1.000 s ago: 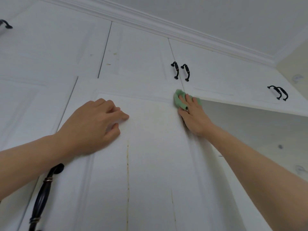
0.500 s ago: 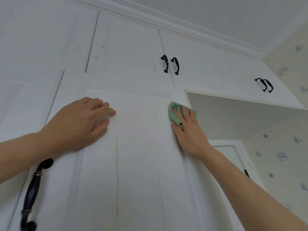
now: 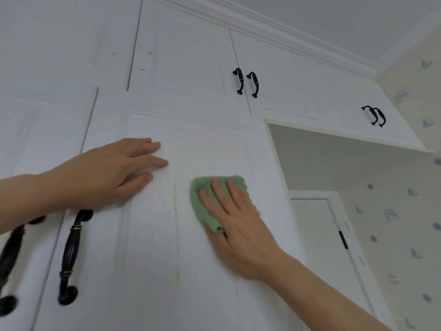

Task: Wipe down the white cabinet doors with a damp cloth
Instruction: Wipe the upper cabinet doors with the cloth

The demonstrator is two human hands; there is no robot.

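Note:
A tall white cabinet door (image 3: 152, 271) fills the middle of the view, with a thin brownish streak running down its panel. My right hand (image 3: 236, 225) lies flat, fingers straight, pressing a folded green cloth (image 3: 205, 206) against the panel just right of the streak. My left hand (image 3: 112, 173) rests flat on the same door, up and to the left of the cloth, fingers straight and holding nothing. A black handle (image 3: 70, 256) hangs on the door's left stile below my left wrist.
Upper white cabinet doors (image 3: 183, 60) carry paired black handles (image 3: 247, 83) and a second pair of handles (image 3: 374, 115). Another handle (image 3: 9, 266) sits on the neighbouring door at far left. An open recess (image 3: 334, 158) and patterned wallpaper (image 3: 393, 223) lie to the right.
My right hand has slid the green cloth down and leftward from the door's top right corner onto the middle panel. My left hand stays flat on the door.

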